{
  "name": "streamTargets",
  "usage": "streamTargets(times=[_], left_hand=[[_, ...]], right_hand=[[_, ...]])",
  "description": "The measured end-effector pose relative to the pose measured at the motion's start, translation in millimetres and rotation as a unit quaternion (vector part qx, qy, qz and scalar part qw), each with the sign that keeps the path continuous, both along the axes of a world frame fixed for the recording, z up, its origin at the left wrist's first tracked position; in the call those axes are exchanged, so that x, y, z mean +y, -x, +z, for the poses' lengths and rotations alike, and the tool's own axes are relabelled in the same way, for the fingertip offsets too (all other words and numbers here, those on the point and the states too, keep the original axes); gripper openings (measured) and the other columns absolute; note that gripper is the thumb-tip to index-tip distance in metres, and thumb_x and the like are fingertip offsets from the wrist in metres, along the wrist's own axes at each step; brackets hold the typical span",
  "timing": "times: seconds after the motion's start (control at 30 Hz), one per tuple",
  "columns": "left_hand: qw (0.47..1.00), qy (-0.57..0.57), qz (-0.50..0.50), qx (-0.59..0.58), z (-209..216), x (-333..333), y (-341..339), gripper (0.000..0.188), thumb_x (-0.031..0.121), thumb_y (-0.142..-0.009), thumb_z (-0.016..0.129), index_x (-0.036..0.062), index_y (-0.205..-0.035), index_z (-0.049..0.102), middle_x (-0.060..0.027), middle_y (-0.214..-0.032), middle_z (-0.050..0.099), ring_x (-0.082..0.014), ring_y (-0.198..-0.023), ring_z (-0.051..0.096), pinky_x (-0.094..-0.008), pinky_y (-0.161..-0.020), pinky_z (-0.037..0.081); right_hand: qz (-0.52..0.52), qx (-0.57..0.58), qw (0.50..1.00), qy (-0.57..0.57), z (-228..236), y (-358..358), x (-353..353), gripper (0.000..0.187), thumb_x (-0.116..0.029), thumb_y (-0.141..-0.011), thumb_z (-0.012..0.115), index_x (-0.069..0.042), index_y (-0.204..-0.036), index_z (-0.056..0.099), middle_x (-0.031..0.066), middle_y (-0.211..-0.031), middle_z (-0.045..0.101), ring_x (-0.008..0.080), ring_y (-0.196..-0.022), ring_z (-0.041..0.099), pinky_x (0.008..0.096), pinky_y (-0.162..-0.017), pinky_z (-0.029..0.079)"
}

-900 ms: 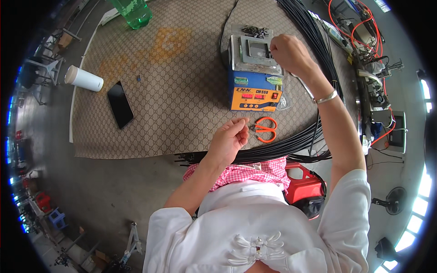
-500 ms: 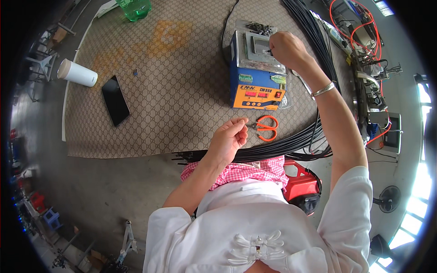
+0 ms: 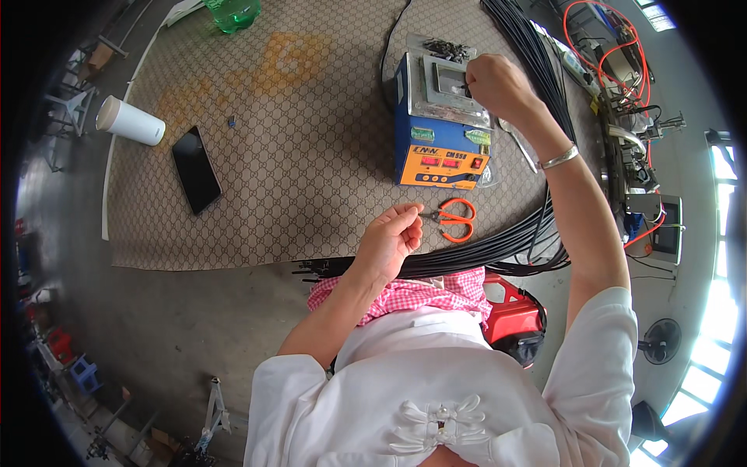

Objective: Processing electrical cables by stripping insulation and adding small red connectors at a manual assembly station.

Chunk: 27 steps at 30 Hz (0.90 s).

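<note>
My right hand (image 3: 502, 87) is closed, thumb and fingers pinched over the right side of a shallow rectangular metal basin (image 3: 428, 82) holding a silvery surface. A small dark tip shows at its fingers; what it belongs to is hidden. The basin tops a blue box with an orange front panel (image 3: 436, 167), which looks like a solder pot. My left hand (image 3: 393, 240) is closed in a pinch near the table's front edge, its contents too small to make out. Right beside those fingers lie orange-handled scissors (image 3: 459, 219), their dark blades pointing at the hand.
A bundle of black cables (image 3: 475, 257) curves along the table's front and right edges. Dark scraps (image 3: 447, 50) lie behind the basin, and tweezers (image 3: 523, 148) right of the box. Leftward are a phone (image 3: 196, 171), a white cup (image 3: 131, 122) and a green bottle (image 3: 233, 14).
The right hand has shifted very slightly to the right over the basin. My left hand stays in nearly the same place, still pinched.
</note>
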<state>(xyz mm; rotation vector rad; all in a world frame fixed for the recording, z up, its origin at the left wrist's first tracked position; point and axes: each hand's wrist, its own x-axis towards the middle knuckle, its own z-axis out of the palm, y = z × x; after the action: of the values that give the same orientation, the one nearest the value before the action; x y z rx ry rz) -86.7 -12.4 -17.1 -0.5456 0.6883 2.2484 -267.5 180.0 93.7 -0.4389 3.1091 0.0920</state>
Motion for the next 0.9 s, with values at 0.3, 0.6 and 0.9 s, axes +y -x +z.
streamTargets(times=[0.3,0.6,0.9], left_hand=[[1.0,-0.006,-0.007,0.013,3,0,1,0.013,0.015,-0.087,0.053,0.006,-0.095,0.056,0.002,-0.073,0.054,-0.0073,-0.066,0.05,-0.0213,-0.062,0.041],[0.992,0.001,0.019,0.123,36,4,22,0.012,0.016,-0.086,0.055,0.0068,-0.095,0.057,0.0026,-0.075,0.056,-0.0057,-0.067,0.051,-0.0199,-0.064,0.042],[0.982,-0.028,0.057,0.18,76,19,33,0.02,0.017,-0.086,0.056,0.0057,-0.102,0.057,0.0007,-0.079,0.058,-0.0065,-0.07,0.052,-0.0203,-0.067,0.042]], right_hand=[[-0.171,-0.21,0.853,0.447,19,-28,35,0.018,-0.015,-0.076,0.063,0.003,-0.08,0.063,0.0027,-0.06,0.055,0.005,-0.05,0.047,0.019,-0.043,0.035],[-0.118,-0.295,0.576,0.753,-7,-99,18,0.011,-0.005,-0.077,0.064,0.001,-0.087,0.062,0.0017,-0.069,0.057,0.0083,-0.057,0.048,0.0195,-0.053,0.04],[-0.092,-0.271,0.563,0.775,-14,-123,13,0.011,-0.002,-0.075,0.066,0.0,-0.084,0.062,0.0031,-0.073,0.06,0.0077,-0.061,0.051,0.0194,-0.056,0.042]])
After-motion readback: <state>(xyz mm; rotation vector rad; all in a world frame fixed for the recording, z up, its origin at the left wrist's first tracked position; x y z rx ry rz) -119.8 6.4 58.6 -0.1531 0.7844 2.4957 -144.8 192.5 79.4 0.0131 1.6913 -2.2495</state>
